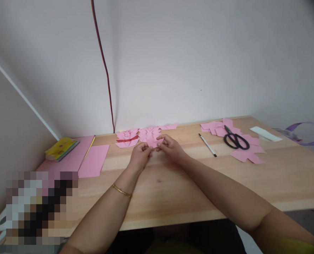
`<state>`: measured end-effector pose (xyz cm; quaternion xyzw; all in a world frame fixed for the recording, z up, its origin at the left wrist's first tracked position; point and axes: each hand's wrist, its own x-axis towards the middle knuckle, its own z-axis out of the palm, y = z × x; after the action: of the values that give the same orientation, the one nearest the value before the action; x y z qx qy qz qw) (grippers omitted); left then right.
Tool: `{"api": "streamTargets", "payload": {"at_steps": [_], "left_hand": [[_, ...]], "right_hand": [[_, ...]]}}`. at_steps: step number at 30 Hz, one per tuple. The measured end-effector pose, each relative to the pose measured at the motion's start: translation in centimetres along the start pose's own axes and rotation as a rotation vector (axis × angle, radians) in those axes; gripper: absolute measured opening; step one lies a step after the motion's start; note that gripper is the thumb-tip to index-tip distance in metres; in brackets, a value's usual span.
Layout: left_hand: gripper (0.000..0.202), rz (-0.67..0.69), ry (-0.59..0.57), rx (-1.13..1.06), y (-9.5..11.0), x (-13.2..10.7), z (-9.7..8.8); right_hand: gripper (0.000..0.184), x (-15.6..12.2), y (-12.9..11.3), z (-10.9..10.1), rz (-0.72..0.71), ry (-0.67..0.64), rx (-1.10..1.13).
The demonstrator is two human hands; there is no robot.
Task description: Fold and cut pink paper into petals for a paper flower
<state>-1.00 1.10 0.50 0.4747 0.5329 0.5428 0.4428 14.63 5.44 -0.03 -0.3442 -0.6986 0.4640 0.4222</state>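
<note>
A pink paper cutout lies at the far middle of the table, at the front of a row of similar pieces. My left hand pinches its near left edge between thumb and fingers. On its right side my right hand grips the edge, thumb against a bent forefinger. Behind it are more pink cutouts with drawn or creased marks. To the left sit further pink pieces, with a red strip across them. One plain pink piece rests near the wall.
Scissors with black handles lie on pink paper scraps at the right, beside a marker and a white strip. Pink sheets, a yellow pencil and a yellow pad occupy the left. A cable hangs down the wall.
</note>
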Motion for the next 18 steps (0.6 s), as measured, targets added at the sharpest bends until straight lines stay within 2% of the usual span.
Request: {"api": "streamTargets", "payload": {"at_steps": [5,10,13,18], "left_hand": [[0.026,-0.009,0.009,-0.030,-0.6,0.3,-0.1],[0.027,-0.026,-0.010,-0.063,-0.5,0.2,0.0],[0.027,0.002,-0.041,0.050,-0.1,0.0,0.0],[0.026,0.059,-0.089,0.252,0.4,-0.3,-0.1]], "right_hand": [[0.026,0.1,0.3,0.3,0.016,0.007,0.081],[0.040,0.0,0.7,0.3,-0.016,0.013,0.039],[0.045,-0.1,0.5,0.3,-0.048,0.050,-0.058],[0.033,-0.2,0.0,0.1,-0.049,0.026,-0.054]]}}
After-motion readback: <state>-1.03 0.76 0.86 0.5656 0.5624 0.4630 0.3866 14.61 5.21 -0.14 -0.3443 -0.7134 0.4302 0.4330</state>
